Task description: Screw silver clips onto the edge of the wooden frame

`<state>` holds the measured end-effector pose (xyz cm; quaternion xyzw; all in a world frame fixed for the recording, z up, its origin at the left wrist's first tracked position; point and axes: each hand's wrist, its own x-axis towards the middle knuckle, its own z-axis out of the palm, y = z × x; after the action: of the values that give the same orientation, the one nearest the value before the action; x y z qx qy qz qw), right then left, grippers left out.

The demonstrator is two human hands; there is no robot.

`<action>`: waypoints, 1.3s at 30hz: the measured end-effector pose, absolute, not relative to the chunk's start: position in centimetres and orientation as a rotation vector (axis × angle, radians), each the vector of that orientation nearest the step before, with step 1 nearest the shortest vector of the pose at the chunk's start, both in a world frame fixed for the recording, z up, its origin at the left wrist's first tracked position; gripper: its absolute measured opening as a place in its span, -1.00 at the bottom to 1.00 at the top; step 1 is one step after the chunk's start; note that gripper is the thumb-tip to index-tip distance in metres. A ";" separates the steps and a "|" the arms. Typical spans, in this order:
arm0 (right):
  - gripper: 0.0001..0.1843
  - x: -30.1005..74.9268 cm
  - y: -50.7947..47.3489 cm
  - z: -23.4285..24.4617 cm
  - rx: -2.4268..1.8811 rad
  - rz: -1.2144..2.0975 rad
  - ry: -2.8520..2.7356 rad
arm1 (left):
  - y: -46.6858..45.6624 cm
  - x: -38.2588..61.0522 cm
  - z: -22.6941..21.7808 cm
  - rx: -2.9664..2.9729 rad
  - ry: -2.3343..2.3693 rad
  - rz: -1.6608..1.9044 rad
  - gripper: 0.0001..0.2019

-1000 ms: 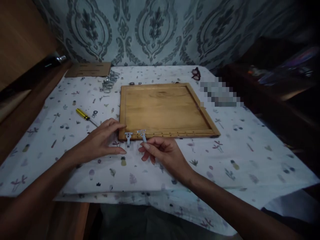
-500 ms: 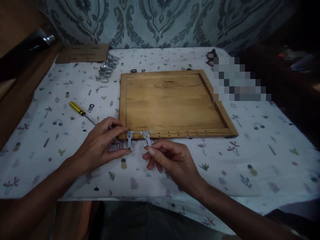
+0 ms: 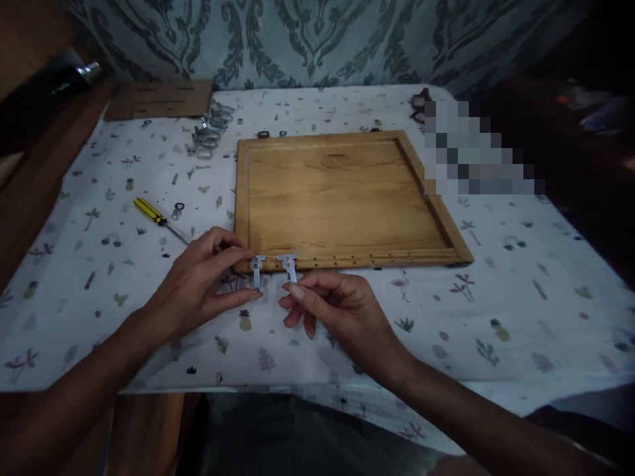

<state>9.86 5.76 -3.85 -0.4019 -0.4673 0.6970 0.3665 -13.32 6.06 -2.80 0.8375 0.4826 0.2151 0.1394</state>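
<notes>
At the near left edge of a framed wooden panel, my left hand holds a small T-shaped metal bracket between thumb and fingertips. A second, similar metal piece is pinched by its lower end in my right hand. Both pieces stand side by side, their crossbars over the panel's near rail, which carries a row of small dark holes. Whether they touch the wood, I cannot tell. Left of my left hand lies a screwdriver with a yellow and black handle, its tip hidden behind the hand.
More metal pieces lie grouped at the back left, beside a flat slotted cardboard sheet. A small dark ring-like item rests near the screwdriver. Dark-handled scissors are at the back right, next to a blurred-out area. A patterned cloth covers the table.
The view has shifted slightly, so the table things sit a little higher in the picture. Both hands keep hold of the same metal pieces in nearly the same place.
</notes>
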 end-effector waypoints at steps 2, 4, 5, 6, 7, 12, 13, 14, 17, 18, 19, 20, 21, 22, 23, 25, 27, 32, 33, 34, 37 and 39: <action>-0.74 9.7 5.7 -3.9 -1.022 1.820 -1.194 | 6.1 -13.3 -2.8 2.431 1.389 0.607 -0.59; -0.73 9.5 5.8 -4.0 -1.015 1.841 -1.202 | 6.1 -13.4 -2.8 2.435 1.396 0.597 -0.58; -0.72 9.4 5.8 -4.0 -1.014 1.851 -1.210 | 6.1 -13.4 -2.8 2.436 1.400 0.600 -0.57; -0.71 9.4 5.8 -4.0 -1.014 1.858 -1.214 | 6.0 -13.4 -2.8 2.438 1.404 0.608 -0.56; -0.71 9.3 5.9 -4.0 -1.015 1.867 -1.216 | 6.0 -13.4 -2.8 2.440 1.409 0.618 -0.55; -0.72 9.3 6.2 -4.1 -1.004 1.926 -1.230 | 5.9 -13.1 -2.7 2.495 1.425 0.684 -0.54; -0.72 9.4 6.3 -4.1 -1.001 1.938 -1.235 | 5.9 -12.9 -2.7 2.500 1.417 0.687 -0.55; -0.73 9.4 6.3 -4.1 -0.999 1.948 -1.241 | 5.9 -12.8 -2.7 2.501 1.404 0.683 -0.56; -0.74 9.5 6.4 -4.0 -0.985 1.977 -1.254 | 5.9 -12.3 -2.6 2.521 1.368 0.664 -0.57; -0.74 9.5 6.5 -4.0 -0.978 1.986 -1.256 | 6.0 -12.1 -2.6 2.534 1.364 0.650 -0.58; -0.75 9.5 6.5 -4.0 -0.971 1.995 -1.256 | 6.0 -12.0 -2.6 2.548 1.369 0.630 -0.58; -0.75 9.4 6.6 -4.0 -0.967 2.003 -1.253 | 6.1 -11.8 -2.5 2.560 1.379 0.609 -0.58; -0.76 9.4 6.6 -3.9 -0.965 2.010 -1.251 | 6.1 -11.7 -2.5 2.568 1.385 0.585 -0.58; -0.76 9.4 6.7 -3.9 -0.967 2.017 -1.250 | 6.2 -11.6 -2.4 2.569 1.387 0.566 -0.57; -0.77 9.4 6.7 -3.9 -0.970 2.025 -1.250 | 6.3 -11.5 -2.3 2.565 1.385 0.552 -0.56; -0.77 9.3 6.8 -3.8 -0.972 2.040 -1.255 | 6.5 -11.3 -2.1 2.550 1.372 0.534 -0.55; -0.76 9.3 6.9 -3.7 -0.969 2.049 -1.267 | 6.7 -11.2 -1.9 2.537 1.361 0.519 -0.55; -0.79 9.3 7.1 -3.2 -0.979 2.063 -1.295 | 7.1 -11.1 -1.7 2.494 1.338 0.501 -0.55; -0.79 9.3 7.2 -3.2 -0.979 2.069 -1.297 | 7.1 -11.1 -1.7 2.488 1.333 0.504 -0.54; -0.80 9.3 7.2 -3.1 -0.978 2.077 -1.300 | 7.2 -11.0 -1.8 2.485 1.325 0.507 -0.54; -0.79 9.2 7.3 -3.2 -0.966 2.094 -1.310 | 7.2 -10.9 -1.9 2.467 1.318 0.513 -0.52; -0.78 9.2 7.4 -3.3 -0.961 2.094 -1.321 | 7.2 -10.8 -1.9 2.441 1.337 0.508 -0.54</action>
<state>9.18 7.36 -3.26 -0.3513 -0.4827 0.7654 0.2406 -10.82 7.22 -1.86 0.8523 0.4669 0.1773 0.1554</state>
